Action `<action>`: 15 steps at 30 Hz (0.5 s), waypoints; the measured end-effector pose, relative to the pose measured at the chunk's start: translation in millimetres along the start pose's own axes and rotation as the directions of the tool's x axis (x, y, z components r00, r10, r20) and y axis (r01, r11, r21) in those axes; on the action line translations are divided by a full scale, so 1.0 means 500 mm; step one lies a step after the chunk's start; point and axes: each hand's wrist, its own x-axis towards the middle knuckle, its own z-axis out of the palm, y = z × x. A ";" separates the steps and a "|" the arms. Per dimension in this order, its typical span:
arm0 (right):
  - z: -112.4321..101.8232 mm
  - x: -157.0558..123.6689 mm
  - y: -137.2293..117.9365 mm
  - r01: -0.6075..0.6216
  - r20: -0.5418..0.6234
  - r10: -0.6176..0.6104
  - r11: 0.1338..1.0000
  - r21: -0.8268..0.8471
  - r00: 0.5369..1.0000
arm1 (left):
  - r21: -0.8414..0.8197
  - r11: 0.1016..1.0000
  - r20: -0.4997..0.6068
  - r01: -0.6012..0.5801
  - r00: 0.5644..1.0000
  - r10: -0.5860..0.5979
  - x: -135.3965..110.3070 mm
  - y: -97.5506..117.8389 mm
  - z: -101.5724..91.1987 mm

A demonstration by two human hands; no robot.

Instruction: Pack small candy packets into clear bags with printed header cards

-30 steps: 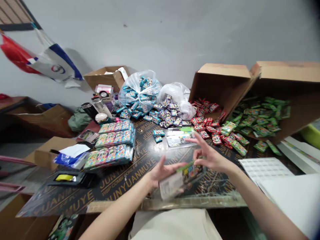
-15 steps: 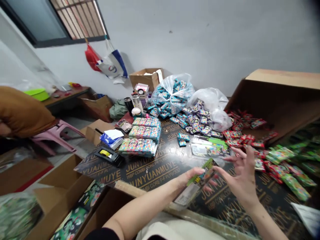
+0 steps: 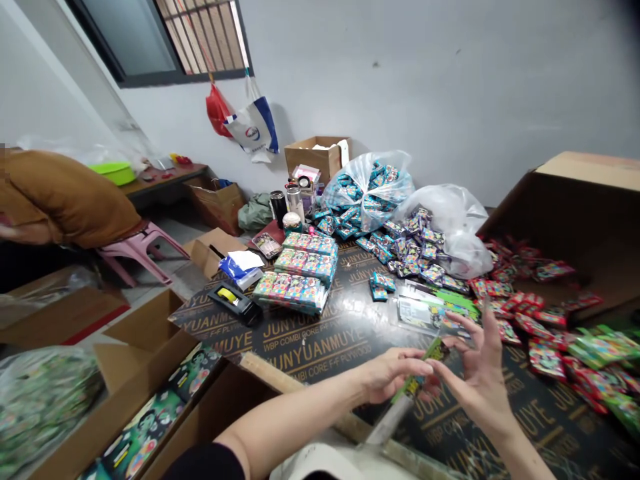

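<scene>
A flat plastic packaging bag (image 3: 414, 388) with a green printed top and a clear lower part is tilted nearly edge-on above the front of the table. Gripping it from the left is my left hand (image 3: 395, 377), thumb on top and fingers partly behind it. On the other side, my right hand (image 3: 477, 373) has its fingers raised and spread. Its thumb reaches the bag's upper edge, though whether it presses there is hard to see. Just beyond both hands lies a stack of similar flat bags (image 3: 425, 313), and a few blue packets (image 3: 383, 285) rest beside it.
Purple packets (image 3: 413, 250), red packets (image 3: 530, 303) and green packets (image 3: 607, 347) are heaped rightward, before a tipped carton (image 3: 575, 167). Leftward are bundled packs (image 3: 290, 287) and a tape dispenser (image 3: 235, 303). An open box (image 3: 150, 360) stands below the edge. A person (image 3: 75, 200) sits far left.
The view has swung left, shifting the scene rightward. The bag has turned more edge-on, and my left hand has moved up along it, closer to my right hand.
</scene>
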 end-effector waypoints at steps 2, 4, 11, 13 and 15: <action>0.007 0.004 -0.008 -0.001 -0.050 0.001 1.000 0.003 0.999 | 0.006 1.000 -0.012 -0.007 1.000 0.007 -0.002 0.005 0.000; 0.014 0.010 -0.018 -0.010 -0.140 0.009 1.000 -0.001 0.990 | 0.016 1.000 -0.019 -0.005 1.000 0.006 -0.004 0.007 -0.001; 0.044 -0.003 -0.049 -0.092 -0.137 0.111 0.986 0.138 0.984 | 0.030 0.997 -0.060 -0.070 0.996 0.072 -0.017 0.014 0.001; 0.048 -0.009 -0.052 -0.073 -0.175 0.094 0.989 0.126 0.980 | 0.025 0.993 -0.063 -0.118 0.991 0.120 -0.020 0.016 0.005; 0.051 -0.011 -0.049 -0.038 -0.261 0.060 0.995 0.088 0.963 | 0.026 0.988 -0.063 -0.153 0.986 0.154 -0.019 0.014 0.011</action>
